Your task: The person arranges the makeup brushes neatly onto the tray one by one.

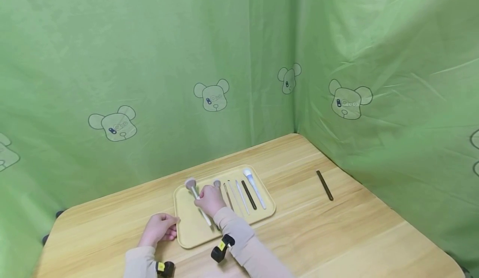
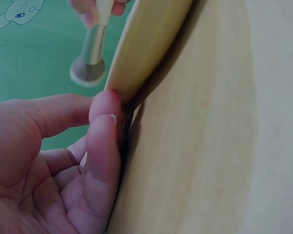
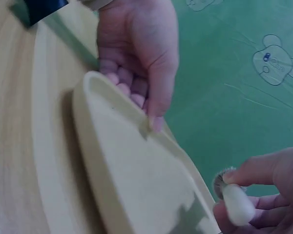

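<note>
A makeup brush point(image 1: 204, 217) with a fluffy grey-brown head, pale at the tip, is pinched between the thumb and fingers of my right hand point(image 1: 211, 201). It is held over the left part of a pale yellow tray point(image 1: 195, 241), its head toward the far edge. My left hand point(image 1: 159, 229) grips the tray's left rim; the thumb lies at the rim's top in the right wrist view. To the right of my right hand, a row of slim tools lies in the tray. Among them are a blue-and-white brush point(image 1: 256, 190), a black stick point(image 1: 248, 195) and a brush with a small grey head point(image 1: 217, 183), partly hidden by that hand.
A dark slim stick point(image 1: 324, 185) lies apart on the right side of the wooden table point(image 1: 318, 232). Green curtains point(image 1: 168, 62) with bear faces hang behind the table and along its right side. Black wrist cameras point(image 1: 223, 248) are strapped to both sleeves.
</note>
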